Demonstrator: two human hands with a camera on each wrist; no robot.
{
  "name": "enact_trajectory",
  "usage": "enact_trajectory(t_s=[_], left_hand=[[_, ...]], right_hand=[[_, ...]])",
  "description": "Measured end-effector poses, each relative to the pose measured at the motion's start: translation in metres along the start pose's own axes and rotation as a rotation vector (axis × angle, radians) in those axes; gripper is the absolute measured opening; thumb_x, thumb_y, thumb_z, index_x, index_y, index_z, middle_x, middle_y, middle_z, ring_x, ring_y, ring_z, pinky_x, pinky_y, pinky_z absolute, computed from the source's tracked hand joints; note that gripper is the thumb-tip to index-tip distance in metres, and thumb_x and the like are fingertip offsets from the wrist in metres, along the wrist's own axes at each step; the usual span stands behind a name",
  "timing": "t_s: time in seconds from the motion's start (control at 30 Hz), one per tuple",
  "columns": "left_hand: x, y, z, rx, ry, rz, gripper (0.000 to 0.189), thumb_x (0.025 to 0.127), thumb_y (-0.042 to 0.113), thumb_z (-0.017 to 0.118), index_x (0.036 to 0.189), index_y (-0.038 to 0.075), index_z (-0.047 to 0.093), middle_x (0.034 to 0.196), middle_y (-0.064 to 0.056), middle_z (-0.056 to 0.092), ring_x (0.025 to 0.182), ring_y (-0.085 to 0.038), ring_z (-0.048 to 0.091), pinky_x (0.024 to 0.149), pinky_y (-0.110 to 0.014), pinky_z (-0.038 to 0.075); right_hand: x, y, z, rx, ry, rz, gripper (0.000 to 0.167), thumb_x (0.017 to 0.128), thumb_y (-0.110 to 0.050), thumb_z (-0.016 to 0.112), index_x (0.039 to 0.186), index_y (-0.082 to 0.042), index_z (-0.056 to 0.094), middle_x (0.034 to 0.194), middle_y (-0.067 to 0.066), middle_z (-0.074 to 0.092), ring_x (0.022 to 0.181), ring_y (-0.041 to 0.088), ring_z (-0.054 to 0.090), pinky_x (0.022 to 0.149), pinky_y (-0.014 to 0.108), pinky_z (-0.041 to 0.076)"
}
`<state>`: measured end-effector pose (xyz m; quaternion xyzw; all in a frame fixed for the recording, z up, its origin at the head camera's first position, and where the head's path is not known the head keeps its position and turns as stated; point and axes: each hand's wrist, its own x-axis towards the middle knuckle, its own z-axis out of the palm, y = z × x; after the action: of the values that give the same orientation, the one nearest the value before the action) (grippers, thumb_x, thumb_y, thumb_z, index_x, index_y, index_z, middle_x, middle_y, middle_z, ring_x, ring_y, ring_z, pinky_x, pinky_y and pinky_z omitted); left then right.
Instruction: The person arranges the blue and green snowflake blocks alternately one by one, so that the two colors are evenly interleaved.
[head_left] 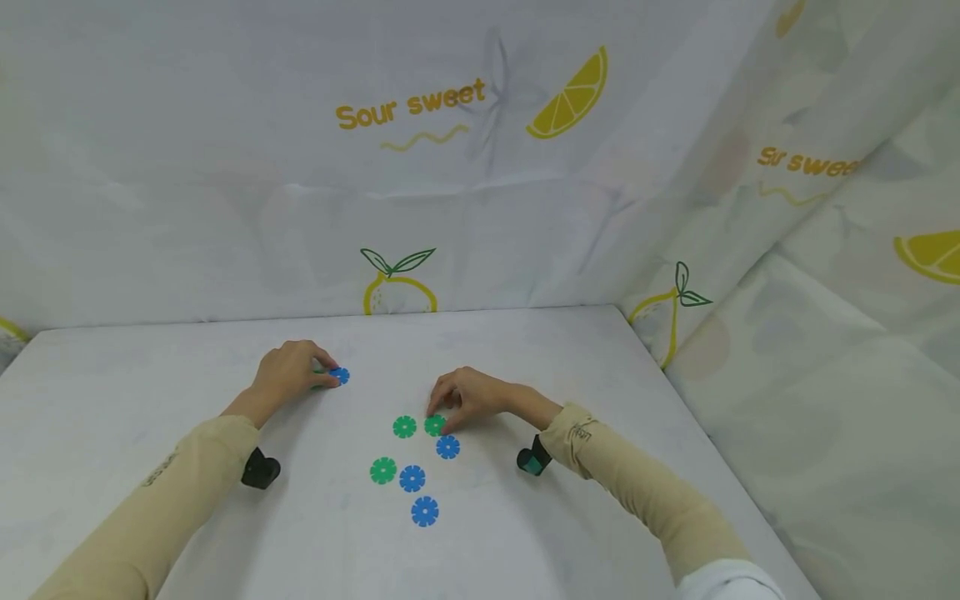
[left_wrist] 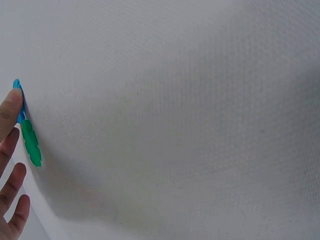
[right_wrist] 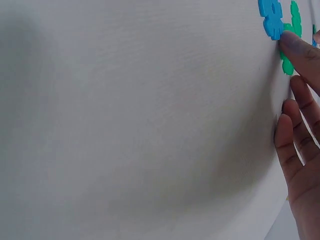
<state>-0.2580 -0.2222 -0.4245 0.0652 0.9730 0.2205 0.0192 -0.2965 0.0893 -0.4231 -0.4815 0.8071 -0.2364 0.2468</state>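
My left hand (head_left: 291,372), at the left of the table, pinches a blue notched snowflake disc (head_left: 342,376) with thumb and fingers. A green snowflake disc (left_wrist: 31,143) meets its edge in the left wrist view; the head view shows only a sliver of it. Near the middle, my right hand (head_left: 471,394) reaches down with thumb and forefinger at opposite edges of another green disc (head_left: 434,425), which lies flat on the table. Just below its thumb sits a blue disc (head_left: 447,447). The right wrist view shows the thumb (right_wrist: 300,50) against the green disc.
Left of the right hand lies a green disc (head_left: 404,427). Nearer the front are another green disc (head_left: 383,471) and two blue discs, one (head_left: 412,478) above the other (head_left: 424,512). A lemon-printed white curtain (head_left: 480,192) borders the white table (head_left: 600,375) behind and at right.
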Motion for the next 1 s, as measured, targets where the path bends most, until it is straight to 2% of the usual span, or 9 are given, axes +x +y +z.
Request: enact_trajectory(t_s=[0.3, 0.5, 0.73, 1.0], left_hand=[[-0.001, 0.001, -0.002, 0.006, -0.002, 0.002, 0.029, 0.078, 0.024, 0.080, 0.098, 0.004, 0.075, 0.113, -0.022, 0.065, 0.106, -0.042, 0.058, 0.081, -0.051, 0.048], [-0.001, 0.002, -0.002, 0.010, -0.001, 0.016, 0.028, 0.078, 0.023, 0.080, 0.098, 0.004, 0.075, 0.111, -0.021, 0.066, 0.107, -0.042, 0.057, 0.083, -0.054, 0.047], [0.000, 0.002, -0.004, 0.013, -0.001, 0.017, 0.028, 0.078, 0.023, 0.080, 0.098, 0.004, 0.075, 0.111, -0.021, 0.066, 0.106, -0.042, 0.058, 0.083, -0.053, 0.047], [0.002, -0.001, -0.001, 0.016, -0.006, 0.032, 0.028, 0.078, 0.023, 0.080, 0.098, 0.004, 0.075, 0.111, -0.020, 0.067, 0.106, -0.041, 0.058, 0.081, -0.050, 0.047]], right_hand=[[-0.002, 0.003, 0.000, 0.020, 0.116, -0.006, 0.023, 0.079, -0.014, 0.079, 0.099, -0.005, 0.072, 0.084, -0.001, 0.067, 0.072, 0.005, 0.054, 0.067, 0.018, 0.048], [-0.005, 0.011, -0.002, 0.092, 0.241, 0.054, 0.023, 0.077, -0.012, 0.081, 0.096, -0.004, 0.072, 0.084, 0.000, 0.067, 0.073, 0.006, 0.057, 0.071, 0.020, 0.052], [0.002, 0.015, -0.007, 0.164, 0.389, 0.129, 0.025, 0.076, -0.010, 0.081, 0.097, 0.000, 0.072, 0.084, 0.004, 0.068, 0.074, 0.008, 0.060, 0.073, 0.021, 0.053], [0.017, 0.013, -0.012, 0.170, 0.423, 0.143, 0.026, 0.076, -0.009, 0.081, 0.098, 0.000, 0.073, 0.086, 0.006, 0.070, 0.074, 0.008, 0.061, 0.071, 0.019, 0.052]])
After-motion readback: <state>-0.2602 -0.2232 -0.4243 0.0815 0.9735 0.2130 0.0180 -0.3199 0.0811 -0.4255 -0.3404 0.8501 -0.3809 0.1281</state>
